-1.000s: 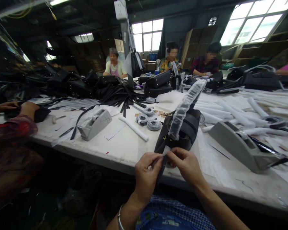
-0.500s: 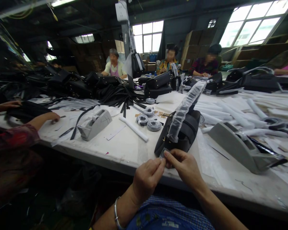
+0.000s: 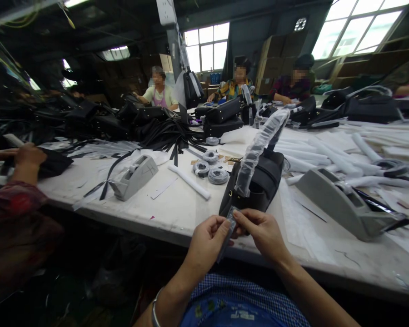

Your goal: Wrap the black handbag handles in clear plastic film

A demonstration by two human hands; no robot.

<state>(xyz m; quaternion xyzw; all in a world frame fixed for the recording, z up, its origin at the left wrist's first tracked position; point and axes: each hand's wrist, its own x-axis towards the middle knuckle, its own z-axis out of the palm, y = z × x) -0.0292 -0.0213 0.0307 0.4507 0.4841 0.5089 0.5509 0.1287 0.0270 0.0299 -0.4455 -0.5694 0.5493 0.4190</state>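
A black handbag (image 3: 266,181) stands on the table in front of me, its raised handle (image 3: 250,165) covered in crinkled clear plastic wrap. At the bag's near end, a dark strap in clear plastic (image 3: 231,222) slants down past the table edge. My left hand (image 3: 209,236) pinches this strap between thumb and fingers. My right hand (image 3: 259,229) grips the same strap slightly higher, thumb on top, close against the bag. Part of the strap is hidden by my fingers.
Grey tape dispensers stand left (image 3: 134,177) and right (image 3: 347,204) of the bag. Coiled wrapped straps (image 3: 218,175) and a white foam roll (image 3: 190,181) lie left of it. A co-worker's hand (image 3: 30,156) handles black material at far left. Black bags line the back.
My left hand has shifted slightly left and its grip has changed; more of the wrapped strap now shows between my hands. The co-worker's hand at left has moved back over the black material.
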